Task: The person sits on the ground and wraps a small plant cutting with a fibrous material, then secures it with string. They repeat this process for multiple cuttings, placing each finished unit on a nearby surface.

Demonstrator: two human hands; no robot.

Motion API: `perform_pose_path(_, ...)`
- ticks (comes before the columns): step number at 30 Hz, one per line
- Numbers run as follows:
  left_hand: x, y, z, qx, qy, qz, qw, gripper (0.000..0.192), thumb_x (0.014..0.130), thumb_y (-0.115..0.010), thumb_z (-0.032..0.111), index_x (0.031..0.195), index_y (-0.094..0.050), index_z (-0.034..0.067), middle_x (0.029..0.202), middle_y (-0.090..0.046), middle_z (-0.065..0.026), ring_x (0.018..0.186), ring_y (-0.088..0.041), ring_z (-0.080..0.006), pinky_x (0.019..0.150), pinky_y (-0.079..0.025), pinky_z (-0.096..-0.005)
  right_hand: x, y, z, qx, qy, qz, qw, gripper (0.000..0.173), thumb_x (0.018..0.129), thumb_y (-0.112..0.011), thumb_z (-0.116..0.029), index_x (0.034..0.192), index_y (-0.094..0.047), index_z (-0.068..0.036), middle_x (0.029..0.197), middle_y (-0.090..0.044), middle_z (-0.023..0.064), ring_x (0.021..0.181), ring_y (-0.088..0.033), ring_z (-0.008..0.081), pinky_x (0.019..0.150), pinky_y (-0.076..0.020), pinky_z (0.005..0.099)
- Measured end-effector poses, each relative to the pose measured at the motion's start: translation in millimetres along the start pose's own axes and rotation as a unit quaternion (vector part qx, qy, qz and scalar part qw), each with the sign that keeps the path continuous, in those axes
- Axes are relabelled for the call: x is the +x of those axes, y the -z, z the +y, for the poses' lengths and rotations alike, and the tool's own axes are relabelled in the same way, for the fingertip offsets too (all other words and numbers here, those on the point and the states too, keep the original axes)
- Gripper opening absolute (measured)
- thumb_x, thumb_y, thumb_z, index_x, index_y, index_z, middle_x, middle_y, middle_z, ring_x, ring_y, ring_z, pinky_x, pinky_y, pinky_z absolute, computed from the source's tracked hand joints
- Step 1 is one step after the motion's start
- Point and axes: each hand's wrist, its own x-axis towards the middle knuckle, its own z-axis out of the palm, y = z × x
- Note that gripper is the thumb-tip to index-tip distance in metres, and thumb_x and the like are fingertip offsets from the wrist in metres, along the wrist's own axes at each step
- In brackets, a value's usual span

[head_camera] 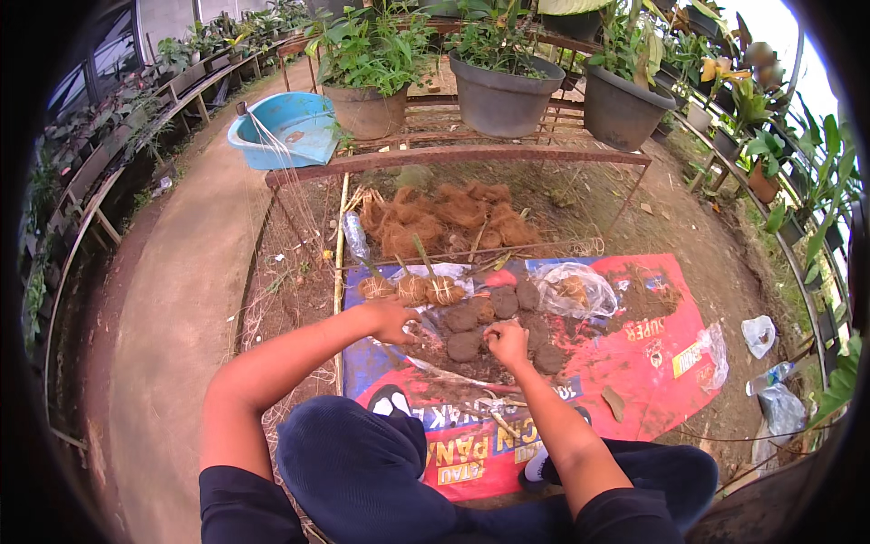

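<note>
My left hand (393, 321) is held over a printed plastic banner (652, 381) with its fingers apart and nothing visible between them. Just beyond it sit three fibre-wrapped balls bound with light string, the nearest being a wrapped ball (445, 291) with a green stem sticking up. My right hand (508, 343) has its fingertips pinched together above several dark soil lumps; whether something small is between them is hidden. A flattened soil lump (463, 347) lies to its left, and another soil lump (549, 358) lies to its right. Beyond it is a further soil lump (504, 302).
Brown coconut fibre (435, 214) is heaped behind the banner. A clear plastic bag (578, 291) holds some fibre. Beyond, a rusty metal rack (462, 158) carries large pots and a blue basin (285, 129) with strings hanging from it. A plastic bottle (355, 234) lies left of the heap.
</note>
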Motion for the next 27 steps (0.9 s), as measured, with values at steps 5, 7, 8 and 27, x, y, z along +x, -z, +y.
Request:
perform_pose_path(5, -24.3, 73.9, -11.2, 0.107, 0.077, -0.008, 0.991, 0.066, 0.086, -0.060, 0.055, 0.143, -0.054, 0.021, 0.143, -0.054, -0.0123, 0.131, -0.051, -0.0340, 0.107, -0.041, -0.0536, 17.7, 15.6, -22.6, -0.059, -0.022, -0.032, 0.997, 0.014, 0.077, -0.064, -0.019, 0.081, -0.077, -0.021, 0.088, -0.074, 0.0058, 0.100, -0.066, 0.0287, 0.095, -0.0398, 0.0599)
perform_pose_path(7, -28.1, 89.9, -13.2, 0.155, 0.101, 0.005, 0.983, 0.064, 0.086, -0.060, 0.053, 0.141, -0.055, 0.021, 0.138, -0.059, -0.0123, 0.127, -0.055, -0.0344, 0.105, -0.043, -0.0520, 22.4, 23.6, -40.3, -0.048, -0.030, -0.053, 0.997, 0.014, 0.077, -0.065, -0.023, 0.083, -0.078, -0.021, 0.088, -0.075, 0.0067, 0.096, -0.068, 0.0296, 0.093, -0.0432, 0.0576)
perform_pose_path(8, -28.6, 96.3, -12.1, 0.142, 0.095, 0.018, 0.985, 0.063, 0.086, -0.061, 0.053, 0.140, -0.056, 0.020, 0.135, -0.061, -0.0128, 0.125, -0.057, -0.0340, 0.104, -0.045, -0.0509, 24.9, 26.8, -49.7, -0.043, -0.033, -0.063, 0.997, 0.015, 0.077, -0.066, -0.025, 0.084, -0.078, -0.021, 0.088, -0.075, 0.0072, 0.095, -0.069, 0.0300, 0.092, -0.0450, 0.0564)
perform_pose_path(27, 6.5, -48.1, -18.2, -0.246, 0.003, 0.145, 0.958, 0.052, 0.088, -0.066, 0.044, 0.128, -0.064, 0.012, 0.124, -0.067, -0.0164, 0.116, -0.063, -0.0345, 0.099, -0.049, -0.0436, 25.5, 34.4, -37.7, 0.135, -0.110, -0.103, 0.979, 0.027, 0.077, -0.071, -0.029, 0.099, -0.077, -0.014, 0.086, -0.073, 0.0106, 0.081, -0.072, 0.0251, 0.077, -0.0556, 0.0371)
